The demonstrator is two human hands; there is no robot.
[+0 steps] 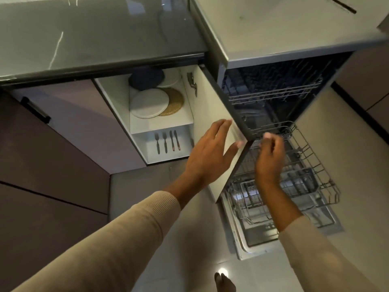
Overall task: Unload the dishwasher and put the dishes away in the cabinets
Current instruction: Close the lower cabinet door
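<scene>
Centre frame: left hand (210,152), fingers straight, at cabinet door (210,106); right hand (270,159) loosely curled, empty, above lower rack (305,165). Risk: the door swings against the rack, trapping fingers.

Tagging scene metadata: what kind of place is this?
Most likely a home kitchen: open dishwasher with its lower rack pulled out, open cabinet holding plates and cutlery, dark countertop above.

Beige knit sleeves (126,239), ribbed cuffs (164,205)
</scene>
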